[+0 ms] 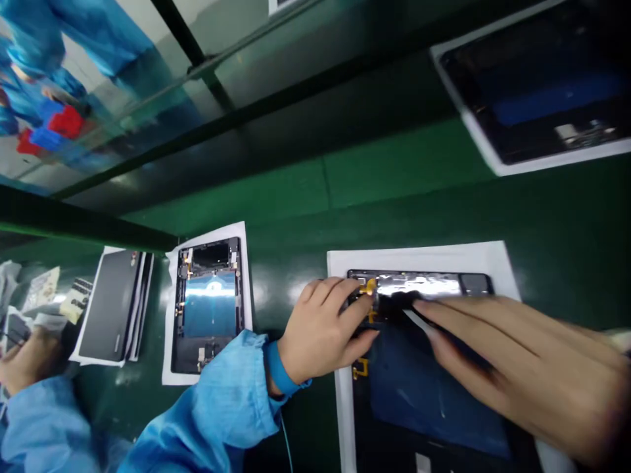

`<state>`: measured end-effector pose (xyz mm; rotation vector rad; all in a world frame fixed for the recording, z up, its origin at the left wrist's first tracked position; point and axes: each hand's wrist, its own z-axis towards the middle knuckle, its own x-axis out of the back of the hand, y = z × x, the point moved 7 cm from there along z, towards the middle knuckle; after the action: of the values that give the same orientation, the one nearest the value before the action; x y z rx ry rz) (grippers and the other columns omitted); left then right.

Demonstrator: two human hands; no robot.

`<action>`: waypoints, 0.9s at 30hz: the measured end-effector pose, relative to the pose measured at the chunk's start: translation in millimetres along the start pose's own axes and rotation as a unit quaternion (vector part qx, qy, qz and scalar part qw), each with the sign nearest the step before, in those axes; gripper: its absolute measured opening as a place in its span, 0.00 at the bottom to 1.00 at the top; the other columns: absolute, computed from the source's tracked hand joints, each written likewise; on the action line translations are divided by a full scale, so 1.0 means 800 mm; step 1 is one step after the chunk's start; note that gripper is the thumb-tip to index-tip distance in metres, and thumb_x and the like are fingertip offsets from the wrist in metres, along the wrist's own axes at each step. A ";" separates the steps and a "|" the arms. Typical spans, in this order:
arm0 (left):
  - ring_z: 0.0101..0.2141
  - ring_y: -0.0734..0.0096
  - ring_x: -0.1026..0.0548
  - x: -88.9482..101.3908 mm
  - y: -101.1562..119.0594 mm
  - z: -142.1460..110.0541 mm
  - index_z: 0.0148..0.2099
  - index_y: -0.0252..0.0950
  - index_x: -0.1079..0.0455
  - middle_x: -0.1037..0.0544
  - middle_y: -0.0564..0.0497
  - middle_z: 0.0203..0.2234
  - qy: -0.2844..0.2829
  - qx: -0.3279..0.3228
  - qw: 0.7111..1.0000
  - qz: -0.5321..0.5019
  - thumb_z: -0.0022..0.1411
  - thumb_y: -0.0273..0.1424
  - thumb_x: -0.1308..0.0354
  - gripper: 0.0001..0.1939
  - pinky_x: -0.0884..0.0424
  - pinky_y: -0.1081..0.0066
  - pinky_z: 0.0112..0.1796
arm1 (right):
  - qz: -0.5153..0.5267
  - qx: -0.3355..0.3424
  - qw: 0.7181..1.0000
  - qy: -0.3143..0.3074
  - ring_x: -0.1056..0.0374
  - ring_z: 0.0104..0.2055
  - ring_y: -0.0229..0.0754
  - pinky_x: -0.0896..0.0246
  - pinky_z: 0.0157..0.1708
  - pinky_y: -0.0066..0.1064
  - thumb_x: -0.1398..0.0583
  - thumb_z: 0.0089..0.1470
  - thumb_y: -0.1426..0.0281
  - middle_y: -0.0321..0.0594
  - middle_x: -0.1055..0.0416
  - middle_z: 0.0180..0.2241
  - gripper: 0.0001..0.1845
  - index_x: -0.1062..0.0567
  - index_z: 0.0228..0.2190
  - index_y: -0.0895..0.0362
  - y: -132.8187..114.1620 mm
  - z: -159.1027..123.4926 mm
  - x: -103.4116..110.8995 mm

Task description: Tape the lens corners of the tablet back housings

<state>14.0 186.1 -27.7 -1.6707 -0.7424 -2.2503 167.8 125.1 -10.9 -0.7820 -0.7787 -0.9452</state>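
An opened tablet lies on a white sheet in front of me, its dark blue battery and orange flex cables exposed. My left hand, with a blue wrist strap, rests at the tablet's upper left edge. Its fingertips touch near an orange cable, the thumb apart from the forefinger. Over the upper middle of the tablet, my right hand is blurred. Between its thumb and fingers is a thin pale strip, whose exact kind I cannot make out.
Left of my hands lies another opened tablet on white paper. Beyond it are stacked grey tablets and a co-worker's hand. A shelf bar crosses above the green table, with an opened tablet at upper right.
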 end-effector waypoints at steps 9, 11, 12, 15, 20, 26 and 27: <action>0.56 0.52 0.30 -0.007 0.003 -0.005 0.57 0.30 0.27 0.25 0.40 0.55 -0.012 0.015 1.000 -0.024 0.72 0.37 0.48 0.20 0.34 0.57 0.56 | -0.049 0.020 0.998 -0.034 0.26 0.31 0.37 0.40 0.28 0.30 0.34 0.58 0.73 0.37 0.19 0.36 0.10 0.25 0.43 0.57 -0.001 0.044 -0.040; 0.56 0.52 0.30 -0.007 0.003 -0.003 0.57 0.29 0.27 0.24 0.40 0.55 -0.018 0.022 0.999 -0.031 0.72 0.36 0.49 0.20 0.34 0.56 0.57 | -0.044 0.016 0.998 -0.046 0.27 0.30 0.37 0.41 0.27 0.30 0.34 0.58 0.73 0.37 0.19 0.36 0.10 0.25 0.42 0.57 0.000 0.043 -0.041; 0.56 0.52 0.30 -0.007 0.003 -0.002 0.57 0.29 0.27 0.24 0.40 0.55 -0.021 0.025 0.999 -0.034 0.72 0.36 0.49 0.19 0.34 0.56 0.57 | -0.040 0.016 0.998 -0.047 0.27 0.30 0.37 0.42 0.27 0.30 0.34 0.58 0.73 0.36 0.19 0.35 0.10 0.25 0.42 0.57 0.001 0.044 -0.041; 0.56 0.52 0.30 -0.007 0.003 -0.001 0.57 0.29 0.27 0.24 0.40 0.54 -0.025 0.034 0.998 -0.036 0.72 0.35 0.50 0.19 0.34 0.55 0.58 | -0.035 0.023 0.998 -0.049 0.27 0.31 0.38 0.42 0.27 0.31 0.34 0.58 0.72 0.38 0.19 0.36 0.09 0.24 0.42 0.58 0.001 0.045 -0.043; 0.56 0.53 0.30 -0.008 0.003 0.000 0.58 0.29 0.28 0.24 0.40 0.54 -0.034 0.041 0.998 -0.039 0.72 0.36 0.50 0.20 0.33 0.55 0.58 | -0.047 0.030 0.997 -0.054 0.27 0.31 0.38 0.42 0.27 0.32 0.36 0.59 0.71 0.39 0.19 0.37 0.06 0.22 0.40 0.58 0.002 0.045 -0.046; 0.57 0.53 0.30 -0.009 0.004 -0.002 0.58 0.29 0.28 0.24 0.40 0.55 -0.032 0.047 0.998 -0.038 0.72 0.35 0.50 0.20 0.33 0.55 0.58 | -0.050 0.030 0.997 -0.046 0.29 0.31 0.38 0.41 0.27 0.32 0.34 0.57 0.72 0.40 0.20 0.37 0.07 0.22 0.39 0.59 0.004 0.043 -0.047; 0.57 0.52 0.30 -0.009 0.004 -0.002 0.58 0.29 0.28 0.24 0.40 0.55 -0.032 0.047 0.998 -0.038 0.72 0.35 0.50 0.20 0.33 0.55 0.58 | -0.049 0.029 0.997 -0.044 0.29 0.31 0.38 0.42 0.27 0.32 0.33 0.57 0.73 0.40 0.20 0.37 0.08 0.22 0.40 0.59 0.004 0.043 -0.046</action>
<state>16.6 181.7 -33.8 -1.7053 -0.9272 -2.1821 149.1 170.1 -25.9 -0.7431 -0.9244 -0.9771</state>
